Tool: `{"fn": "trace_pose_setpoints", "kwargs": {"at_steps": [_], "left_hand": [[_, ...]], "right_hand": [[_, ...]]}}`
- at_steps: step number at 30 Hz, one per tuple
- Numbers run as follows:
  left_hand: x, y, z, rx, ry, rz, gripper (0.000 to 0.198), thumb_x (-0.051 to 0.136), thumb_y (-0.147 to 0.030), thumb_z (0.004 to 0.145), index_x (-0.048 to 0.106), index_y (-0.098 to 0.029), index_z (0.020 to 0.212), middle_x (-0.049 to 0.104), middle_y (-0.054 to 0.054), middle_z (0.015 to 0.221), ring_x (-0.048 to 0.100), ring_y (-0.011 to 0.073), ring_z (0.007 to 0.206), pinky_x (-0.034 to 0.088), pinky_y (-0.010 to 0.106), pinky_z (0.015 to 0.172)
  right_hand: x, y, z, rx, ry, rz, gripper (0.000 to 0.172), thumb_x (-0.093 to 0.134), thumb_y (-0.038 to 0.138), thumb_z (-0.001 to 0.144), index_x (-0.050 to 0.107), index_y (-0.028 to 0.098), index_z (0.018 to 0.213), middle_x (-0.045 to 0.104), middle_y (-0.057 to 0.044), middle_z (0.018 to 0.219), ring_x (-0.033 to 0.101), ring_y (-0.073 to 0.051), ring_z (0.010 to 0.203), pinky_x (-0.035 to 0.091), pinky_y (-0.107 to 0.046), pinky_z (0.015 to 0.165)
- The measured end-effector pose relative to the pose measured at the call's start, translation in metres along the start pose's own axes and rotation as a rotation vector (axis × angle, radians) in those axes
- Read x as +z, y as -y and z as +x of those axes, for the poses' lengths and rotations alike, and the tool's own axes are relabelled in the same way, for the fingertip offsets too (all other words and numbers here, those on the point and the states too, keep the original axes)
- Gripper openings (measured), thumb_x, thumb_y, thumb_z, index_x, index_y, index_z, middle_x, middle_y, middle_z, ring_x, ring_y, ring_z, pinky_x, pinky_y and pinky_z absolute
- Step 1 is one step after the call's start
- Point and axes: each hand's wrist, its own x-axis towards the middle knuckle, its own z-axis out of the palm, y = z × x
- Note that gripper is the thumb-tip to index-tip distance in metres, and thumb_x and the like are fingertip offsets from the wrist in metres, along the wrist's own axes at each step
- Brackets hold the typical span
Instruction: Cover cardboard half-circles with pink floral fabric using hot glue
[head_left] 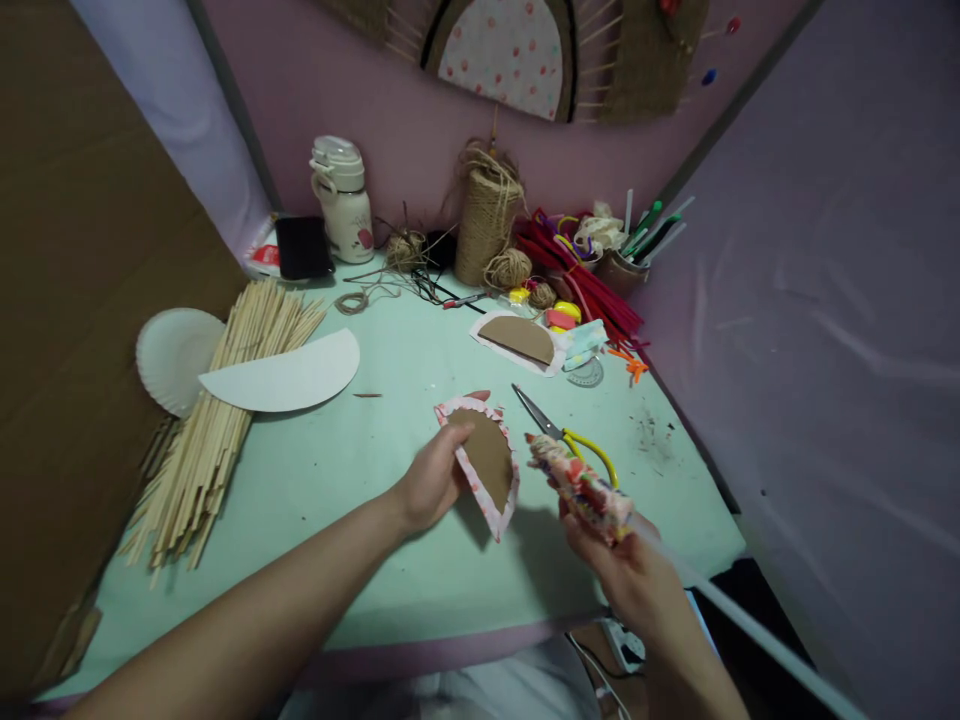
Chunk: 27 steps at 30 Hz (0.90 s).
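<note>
- Above the table's (360, 440) near edge, a cardboard half-circle (487, 458) is pinched by the left hand (431, 480); a glue gun (581, 487) is gripped by the right hand (622, 570).
- The left hand may be burnt by misplaced glue.

The stick bundle (202, 440) lies left on the table (360, 460) with a half plate (281, 378) on it, the scissors (559, 432) right of the half-disc (487, 460), behind the glue gun (581, 485), the twine spool (486, 215) at the back
</note>
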Motion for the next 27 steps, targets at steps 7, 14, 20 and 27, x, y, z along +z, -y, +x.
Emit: {"fn": "trace_pose_setpoints", "kwargs": {"at_steps": [7,14,20,27], "left_hand": [[-0.005,0.010,-0.006,0.088,0.165,0.271,0.052,0.051,-0.031,0.089,0.040,-0.024,0.139,0.065,0.006,0.110,0.060,0.0223,0.098,0.043,0.037,0.093],[0.000,0.006,-0.015,0.176,0.208,0.481,0.050,0.047,-0.030,0.090,0.040,-0.021,0.139,0.062,0.006,0.107,0.055,0.0245,0.101,0.040,0.039,0.095],[-0.003,0.008,-0.014,0.198,0.257,0.527,0.047,0.043,-0.028,0.092,0.038,-0.023,0.139,0.058,0.006,0.110,0.052,0.0248,0.106,0.038,0.038,0.097],[-0.002,0.008,-0.016,0.225,0.281,0.554,0.045,0.043,-0.028,0.093,0.039,-0.023,0.137,0.058,0.005,0.100,0.052,0.0245,0.104,0.038,0.037,0.096]], "right_hand": [[0.010,0.020,0.001,-0.305,0.109,-0.279,0.019,0.051,0.026,0.090,0.064,0.019,0.103,0.063,-0.003,0.081,0.061,-0.016,0.071,0.048,-0.023,0.063],[0.006,0.011,-0.005,-0.347,0.128,-0.425,0.020,0.049,0.025,0.092,0.058,0.022,0.110,0.061,-0.004,0.085,0.061,-0.019,0.077,0.048,-0.026,0.066],[0.005,0.007,-0.006,-0.327,0.149,-0.480,0.028,0.055,0.025,0.089,0.055,0.021,0.117,0.062,-0.006,0.094,0.061,-0.022,0.085,0.050,-0.030,0.071],[0.006,0.001,-0.007,-0.337,0.126,-0.516,0.030,0.055,0.024,0.089,0.053,0.020,0.120,0.062,-0.007,0.096,0.062,-0.023,0.087,0.051,-0.031,0.072]]}}
